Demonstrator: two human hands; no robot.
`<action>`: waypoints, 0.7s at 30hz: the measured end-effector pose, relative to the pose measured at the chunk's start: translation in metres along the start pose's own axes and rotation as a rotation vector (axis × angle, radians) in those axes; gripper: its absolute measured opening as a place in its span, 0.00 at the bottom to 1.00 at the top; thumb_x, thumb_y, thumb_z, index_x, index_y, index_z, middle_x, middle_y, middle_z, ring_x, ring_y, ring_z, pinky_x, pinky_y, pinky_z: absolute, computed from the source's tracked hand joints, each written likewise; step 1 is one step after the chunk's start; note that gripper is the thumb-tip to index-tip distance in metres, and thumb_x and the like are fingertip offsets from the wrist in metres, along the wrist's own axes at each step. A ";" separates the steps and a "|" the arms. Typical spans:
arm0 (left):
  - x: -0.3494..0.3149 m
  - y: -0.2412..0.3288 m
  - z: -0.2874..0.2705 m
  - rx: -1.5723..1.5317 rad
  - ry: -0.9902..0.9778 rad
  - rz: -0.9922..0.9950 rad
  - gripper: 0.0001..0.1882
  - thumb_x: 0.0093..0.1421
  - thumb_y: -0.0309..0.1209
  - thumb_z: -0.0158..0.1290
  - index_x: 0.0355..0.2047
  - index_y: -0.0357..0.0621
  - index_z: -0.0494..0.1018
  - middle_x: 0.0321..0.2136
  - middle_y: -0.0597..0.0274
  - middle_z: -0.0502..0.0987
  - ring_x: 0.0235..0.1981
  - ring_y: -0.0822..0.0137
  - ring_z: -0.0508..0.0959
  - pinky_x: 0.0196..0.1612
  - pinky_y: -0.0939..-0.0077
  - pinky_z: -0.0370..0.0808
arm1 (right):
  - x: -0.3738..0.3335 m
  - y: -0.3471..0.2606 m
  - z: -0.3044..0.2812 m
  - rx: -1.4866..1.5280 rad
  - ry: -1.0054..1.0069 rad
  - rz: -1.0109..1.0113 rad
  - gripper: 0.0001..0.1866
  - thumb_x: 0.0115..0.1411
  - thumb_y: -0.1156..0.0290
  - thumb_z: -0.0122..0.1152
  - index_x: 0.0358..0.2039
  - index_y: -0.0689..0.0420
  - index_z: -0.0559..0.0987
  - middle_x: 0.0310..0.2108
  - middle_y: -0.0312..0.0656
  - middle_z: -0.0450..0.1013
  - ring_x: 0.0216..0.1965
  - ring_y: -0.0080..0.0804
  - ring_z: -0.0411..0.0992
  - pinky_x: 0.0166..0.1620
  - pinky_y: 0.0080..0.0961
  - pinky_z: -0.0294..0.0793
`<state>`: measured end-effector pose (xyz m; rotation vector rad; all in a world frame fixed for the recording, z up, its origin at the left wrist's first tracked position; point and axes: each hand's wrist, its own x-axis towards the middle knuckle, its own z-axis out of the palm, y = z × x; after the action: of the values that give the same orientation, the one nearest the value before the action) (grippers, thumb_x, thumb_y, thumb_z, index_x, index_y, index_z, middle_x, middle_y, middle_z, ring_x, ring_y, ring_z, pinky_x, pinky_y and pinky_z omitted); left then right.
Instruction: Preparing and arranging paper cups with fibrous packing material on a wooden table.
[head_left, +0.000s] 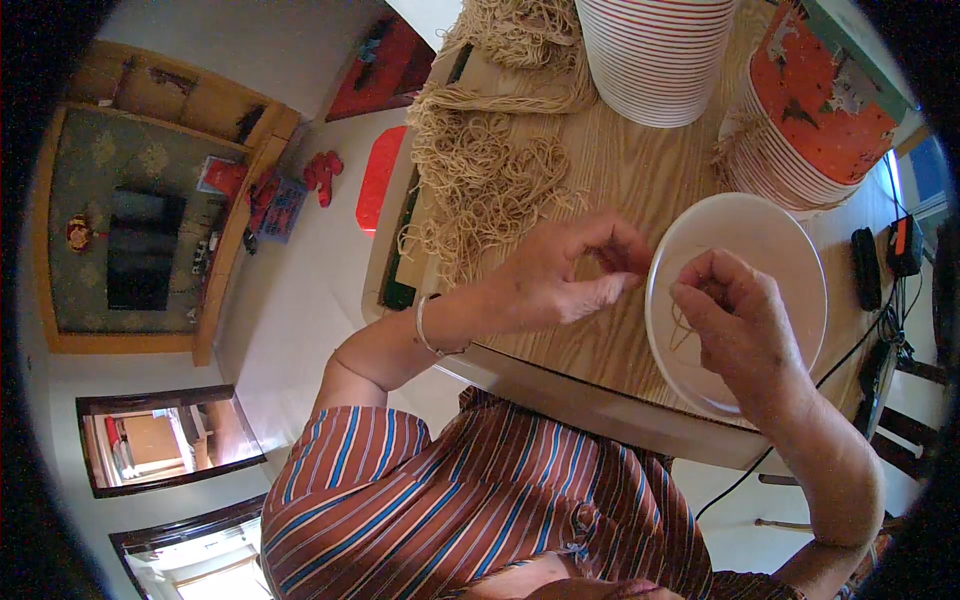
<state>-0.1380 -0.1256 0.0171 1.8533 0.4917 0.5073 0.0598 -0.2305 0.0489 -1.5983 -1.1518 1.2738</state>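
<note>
My left hand (588, 268), with a bangle on its wrist, is closed in a pinch, thumb and fingertips meeting beside the rim of a white paper bucket (790, 235). What it pinches, if anything, is too small to make out. Over the mouth of that bucket, my right hand (735, 310) is closed with its thumb against its curled fingers. A thin beige string (680, 330) shows just below those fingertips, against the inside of the bucket. To the left of my left hand lies a loose, tangled heap of beige string (490, 175) on the wooden table (625, 165).
A tall stack of white buckets (660, 60) stands at the far side. Beside it leans another stack with a red-orange patterned bucket (810, 110). Black cables and adapters (890, 270) lie at the right edge. A red stool (381, 180) stands left of the table.
</note>
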 end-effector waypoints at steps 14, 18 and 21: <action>-0.002 -0.006 0.004 0.008 0.022 0.008 0.10 0.56 0.22 0.56 0.39 0.39 0.72 0.32 0.63 0.76 0.35 0.73 0.77 0.41 0.78 0.75 | 0.002 0.004 0.001 0.069 -0.002 0.024 0.07 0.59 0.73 0.59 0.29 0.63 0.75 0.21 0.35 0.70 0.24 0.17 0.65 0.27 0.19 0.67; -0.001 -0.004 0.006 -0.012 0.025 -0.013 0.10 0.56 0.22 0.56 0.39 0.39 0.72 0.32 0.63 0.76 0.34 0.74 0.77 0.41 0.78 0.75 | 0.002 0.001 0.001 0.063 -0.002 0.058 0.06 0.59 0.73 0.60 0.29 0.63 0.75 0.22 0.34 0.71 0.25 0.17 0.66 0.27 0.19 0.67; -0.001 -0.003 0.006 -0.010 0.032 -0.017 0.09 0.56 0.22 0.56 0.39 0.39 0.72 0.32 0.63 0.76 0.34 0.74 0.77 0.41 0.78 0.75 | 0.003 0.001 0.003 0.104 -0.002 0.067 0.06 0.59 0.73 0.60 0.29 0.63 0.75 0.22 0.34 0.71 0.25 0.16 0.66 0.28 0.18 0.67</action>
<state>-0.1360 -0.1297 0.0123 1.8328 0.5252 0.5273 0.0573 -0.2283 0.0467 -1.5702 -1.0235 1.3564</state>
